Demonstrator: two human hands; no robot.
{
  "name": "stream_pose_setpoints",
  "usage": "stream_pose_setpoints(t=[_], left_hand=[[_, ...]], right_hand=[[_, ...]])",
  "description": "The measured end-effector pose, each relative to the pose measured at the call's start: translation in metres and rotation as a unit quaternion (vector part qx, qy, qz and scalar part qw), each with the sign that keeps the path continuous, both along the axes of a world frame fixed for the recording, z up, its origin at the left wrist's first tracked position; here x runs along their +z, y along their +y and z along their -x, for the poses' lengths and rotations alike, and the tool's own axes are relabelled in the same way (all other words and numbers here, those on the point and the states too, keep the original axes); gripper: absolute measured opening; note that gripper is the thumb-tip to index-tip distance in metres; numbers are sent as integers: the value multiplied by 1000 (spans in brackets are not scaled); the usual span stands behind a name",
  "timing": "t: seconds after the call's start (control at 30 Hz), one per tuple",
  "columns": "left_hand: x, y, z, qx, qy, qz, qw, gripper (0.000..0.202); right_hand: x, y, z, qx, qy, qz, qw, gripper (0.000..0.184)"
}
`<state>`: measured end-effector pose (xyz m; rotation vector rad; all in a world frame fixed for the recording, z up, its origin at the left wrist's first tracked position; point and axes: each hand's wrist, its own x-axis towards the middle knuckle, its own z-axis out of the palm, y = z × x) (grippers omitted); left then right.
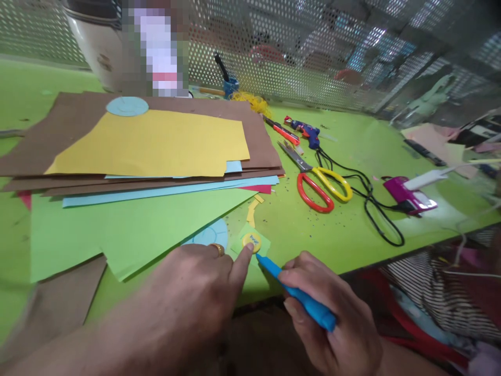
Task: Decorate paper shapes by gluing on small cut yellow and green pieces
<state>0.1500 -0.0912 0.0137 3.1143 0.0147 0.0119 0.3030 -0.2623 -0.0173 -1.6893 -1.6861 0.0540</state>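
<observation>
The index finger of my left hand (pixel 195 287) is stretched out and presses on a small round yellow disc (pixel 256 239) with blue writing; its other fingers are partly hidden. Under the disc lies a small light-green paper square (pixel 265 245). A blue marker pen (pixel 305 303) is gripped in my right hand (pixel 336 313), its tip touching or nearly touching the square by the disc's lower edge. Just beyond my left hand, a light-blue paper circle (pixel 213 232) with drawn lines shows in part. Yellow paper scraps (pixel 252 211) lie behind the square.
Coloured sheets are stacked at left, with a yellow sheet (pixel 164 146) on top. Scissors (pixel 313 175), a red cutter knife (pixel 284 131) and a blue glue gun (pixel 307 130) lie to the right. A black cord (pixel 368 193) runs toward a purple device (pixel 407 194) near the table's edge.
</observation>
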Motion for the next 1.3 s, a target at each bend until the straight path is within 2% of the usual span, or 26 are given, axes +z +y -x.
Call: stream_pose_setpoints(t=[0.13,0.27,0.3,0.4,0.53,0.77,0.93,1.07,1.23,1.3], left_hand=[[-7,-1,4,-11,-9,-38,999,61],[-17,-5,8,-1,2,-59,998,60],[-19,-6,8,5,6,-57,998,59],[-18,-9,7,20,18,-52,998,56],[-13,-12,5,-1,27,-53,998,54],[-11,-11,7,-37,9,-54,998,36],[-6,-10,5,-43,-1,-47,998,27],[-9,-13,5,-69,-2,-54,996,9],[-11,-16,5,-46,20,-65,997,20],[-9,-14,4,-65,31,-46,996,22]], right_hand=[[10,-5,-12,11,68,15,998,39],[26,16,-24,-84,118,-28,989,22],[31,26,-27,-85,143,-12,986,16],[40,57,-31,-53,214,27,975,11],[46,82,-31,29,236,77,968,15],[56,103,-30,100,154,161,970,23],[66,134,-30,167,138,271,938,27],[71,152,-23,202,87,330,918,28],[78,158,-14,230,-20,345,910,37],[79,159,-13,241,-35,341,908,38]])
